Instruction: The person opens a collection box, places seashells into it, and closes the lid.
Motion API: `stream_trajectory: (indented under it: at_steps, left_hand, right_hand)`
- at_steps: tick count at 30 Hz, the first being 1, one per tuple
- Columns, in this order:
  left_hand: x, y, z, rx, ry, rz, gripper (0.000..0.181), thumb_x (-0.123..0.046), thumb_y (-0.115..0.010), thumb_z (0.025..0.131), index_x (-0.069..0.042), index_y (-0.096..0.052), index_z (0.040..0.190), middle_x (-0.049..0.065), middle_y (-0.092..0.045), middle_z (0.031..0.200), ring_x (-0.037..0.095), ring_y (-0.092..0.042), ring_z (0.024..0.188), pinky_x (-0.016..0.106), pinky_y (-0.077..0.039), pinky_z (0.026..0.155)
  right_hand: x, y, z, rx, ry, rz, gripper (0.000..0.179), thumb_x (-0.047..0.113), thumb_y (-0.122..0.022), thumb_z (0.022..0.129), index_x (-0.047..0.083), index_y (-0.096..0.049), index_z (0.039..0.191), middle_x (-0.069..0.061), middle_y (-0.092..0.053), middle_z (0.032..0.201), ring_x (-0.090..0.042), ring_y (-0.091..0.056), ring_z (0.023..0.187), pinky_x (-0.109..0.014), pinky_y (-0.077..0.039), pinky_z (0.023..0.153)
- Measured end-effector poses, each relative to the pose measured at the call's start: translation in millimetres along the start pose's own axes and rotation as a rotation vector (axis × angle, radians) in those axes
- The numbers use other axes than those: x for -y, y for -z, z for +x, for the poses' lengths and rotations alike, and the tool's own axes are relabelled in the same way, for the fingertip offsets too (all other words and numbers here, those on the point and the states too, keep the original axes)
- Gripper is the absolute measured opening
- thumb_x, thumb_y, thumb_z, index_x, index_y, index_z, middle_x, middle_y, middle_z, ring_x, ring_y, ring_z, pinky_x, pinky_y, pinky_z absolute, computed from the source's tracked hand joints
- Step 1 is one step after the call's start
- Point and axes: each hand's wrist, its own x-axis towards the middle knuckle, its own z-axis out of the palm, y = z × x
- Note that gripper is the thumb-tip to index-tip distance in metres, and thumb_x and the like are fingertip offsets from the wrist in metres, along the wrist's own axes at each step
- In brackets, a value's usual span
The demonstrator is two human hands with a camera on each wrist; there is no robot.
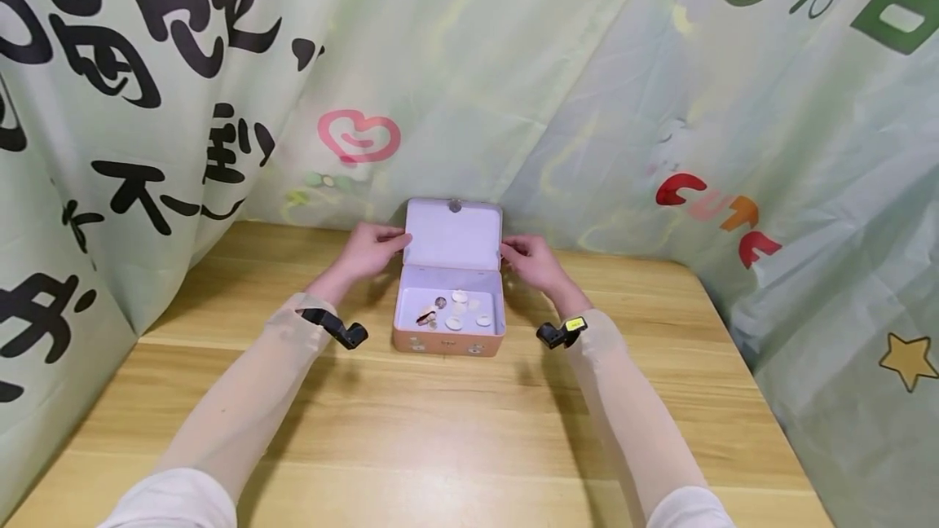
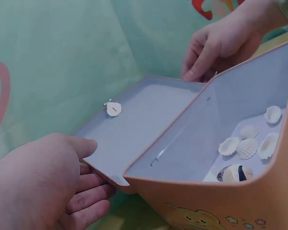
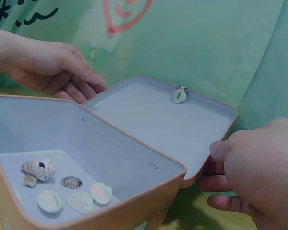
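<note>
An orange tin box (image 1: pixel 449 342) with a pale lilac inside stands on the table, its hinged lid (image 1: pixel 453 236) raised and leaning back. My left hand (image 1: pixel 376 249) holds the lid's left edge, thumb on the inner side and fingers behind. At the opposite edge, my right hand (image 1: pixel 534 259) grips the lid between thumb and fingers. A small metal clasp (image 3: pixel 179 95) sits at the lid's free edge. Inside the box lie several white seashells (image 2: pixel 247 148), a striped spiral shell (image 3: pixel 39 169) and a dark speckled shell (image 3: pixel 71 182).
The box rests toward the back of a wooden table (image 1: pixel 440 430). Behind it hangs a pale green curtain (image 1: pixel 469 63) with printed lettering and a pink heart (image 1: pixel 359 137), close to the raised lid. Dark wrist cameras (image 1: pixel 337 328) are strapped to both forearms.
</note>
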Motion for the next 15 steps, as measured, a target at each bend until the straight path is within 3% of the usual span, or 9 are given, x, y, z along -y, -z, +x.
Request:
stream_trajectory:
  at_steps: [6,10,15]
  left_hand:
    - [-5.0,3.2,-1.7,-0.007,-0.004,-0.024,0.048,-0.032,-0.067,0.106,0.005,-0.067,0.137,0.024,-0.071,0.128,0.037,-0.070,0.115,0.046,-0.057,0.096]
    - [-11.0,4.8,-5.4,0.001,-0.011,-0.043,0.049,-0.033,-0.067,0.106,0.006,-0.067,0.137,0.025,-0.071,0.127,0.040,-0.070,0.115,0.047,-0.056,0.097]
    - [-17.5,6.1,-12.2,-0.008,-0.038,-0.019,0.051,-0.036,-0.065,0.107,0.006,-0.067,0.137,0.025,-0.071,0.128,0.040,-0.068,0.117,0.049,-0.055,0.098]
  right_hand:
    - [7,5,-2.9,-0.022,0.022,0.008,0.031,0.008,-0.059,0.109,-0.015,-0.066,0.127,-0.030,-0.073,0.114,-0.048,-0.070,0.104,-0.025,-0.055,0.075]
    - [10,6,-5.6,-0.047,0.032,0.016,0.030,0.007,-0.062,0.107,-0.014,-0.067,0.127,-0.029,-0.073,0.114,-0.047,-0.070,0.103,-0.023,-0.053,0.072]
    - [15,6,-8.8,-0.090,0.050,0.019,0.028,0.006,-0.065,0.105,-0.011,-0.070,0.126,-0.025,-0.074,0.112,-0.035,-0.070,0.095,-0.024,-0.053,0.073]
